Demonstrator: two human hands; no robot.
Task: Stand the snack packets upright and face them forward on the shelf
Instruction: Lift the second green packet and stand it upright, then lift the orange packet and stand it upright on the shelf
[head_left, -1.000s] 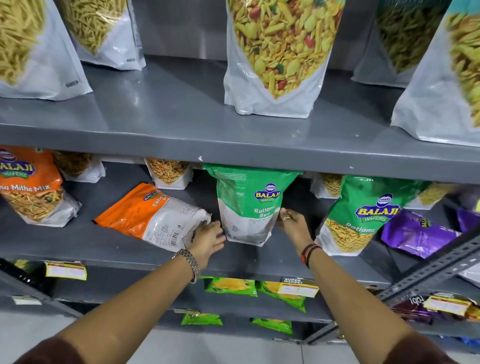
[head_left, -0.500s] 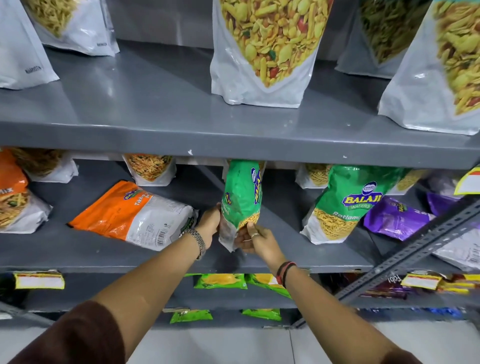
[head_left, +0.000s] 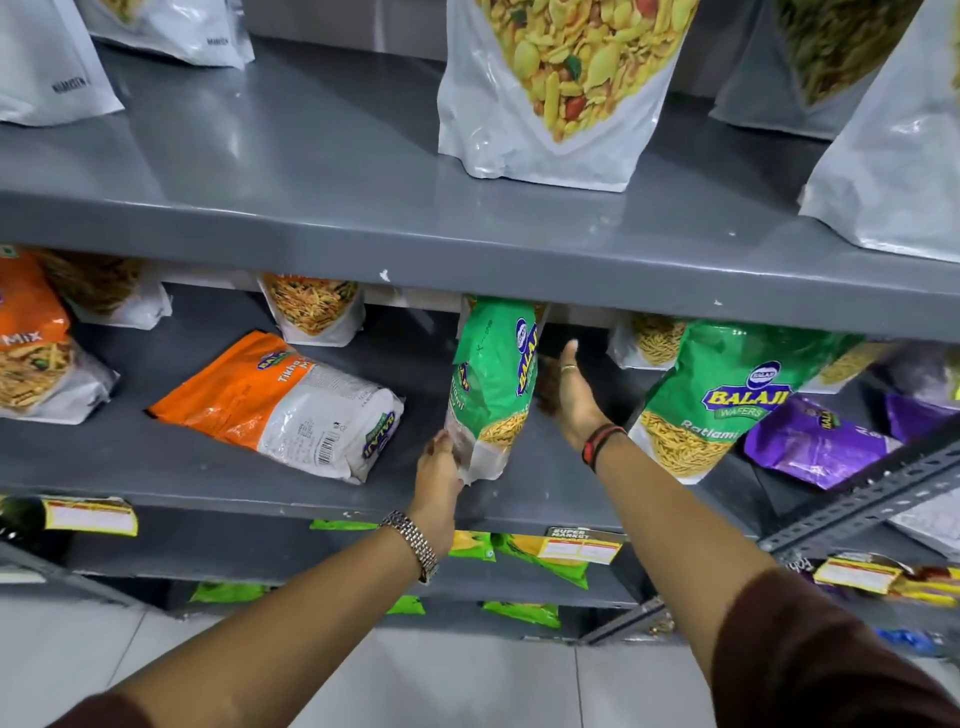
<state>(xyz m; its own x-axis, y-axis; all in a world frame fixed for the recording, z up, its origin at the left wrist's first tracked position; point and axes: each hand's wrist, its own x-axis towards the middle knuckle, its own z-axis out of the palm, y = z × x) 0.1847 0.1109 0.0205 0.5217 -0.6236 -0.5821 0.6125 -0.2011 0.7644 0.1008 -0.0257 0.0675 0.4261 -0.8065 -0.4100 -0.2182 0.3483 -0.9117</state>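
We lose the top of the green packet (head_left: 493, 384) behind the front lip of the upper shelf (head_left: 467, 260), so how high it stands is unknown. Its face is turned edge-on, and we read only part of the brand. The left hand (head_left: 439, 475) covers the packet's lower left corner, and its fingertips are out of sight behind the packet. Right of the packet, the right hand's (head_left: 569, 400) fingertips fade into shadow. Under the lip, the back-row bags show only their bottoms. Left of the packet, the orange packet's (head_left: 280, 402) small print is too fine to read.
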